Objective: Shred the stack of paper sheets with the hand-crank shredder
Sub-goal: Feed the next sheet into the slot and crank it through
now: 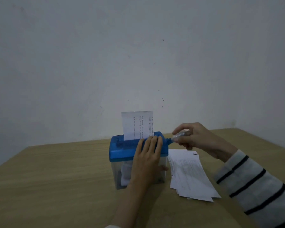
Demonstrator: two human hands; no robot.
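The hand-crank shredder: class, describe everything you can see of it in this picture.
The hand-crank shredder stands upright on the wooden table. It has a blue plastic lid over a clear bin holding pale shreds. A printed sheet stands in its slot. The left hand presses flat on the lid; the right hand grips the clear crank handle on its right side.

The right hand (199, 137) is bare, and its forearm wears a long sleeve (257, 186) of pale grey-white knit crossed by thin dark stripes set well apart. The cuff ends at the wrist. The left hand (146, 160) and its forearm are bare, with no ring, watch or glove showing.
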